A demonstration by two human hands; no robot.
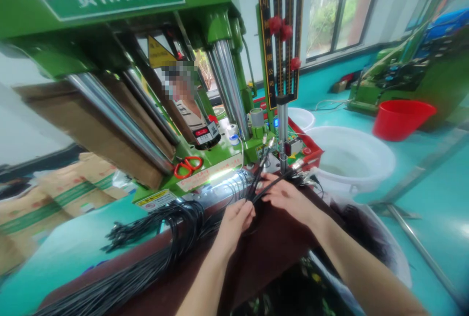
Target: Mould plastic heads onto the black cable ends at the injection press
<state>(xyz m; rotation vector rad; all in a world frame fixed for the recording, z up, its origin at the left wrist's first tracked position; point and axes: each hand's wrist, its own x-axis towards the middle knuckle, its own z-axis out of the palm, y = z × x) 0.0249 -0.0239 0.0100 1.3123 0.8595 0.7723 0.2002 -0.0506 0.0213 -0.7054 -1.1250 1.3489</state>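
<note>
My left hand (236, 221) is closed around several thin black cables (253, 186), pinching them over the dark red tabletop. Beside it on the right, my right hand (289, 199) reaches in with its fingers bent about a black cable that runs between them towards the upper right. Metal connector ends (270, 144) stick up from the held cables. A thick bundle of black cables (146, 262) lies along the table to the left, with a looped bunch (183, 218) over it. More cable ends (302, 177) lie just past my right hand.
A green press machine (216, 159) with steel columns stands ahead; orange-handled scissors (188, 167) lie on its base. A control box (311, 152) is at its right. White tubs (351, 155) and a red bucket (401, 118) stand on the floor. Behind the press is a person (186, 106).
</note>
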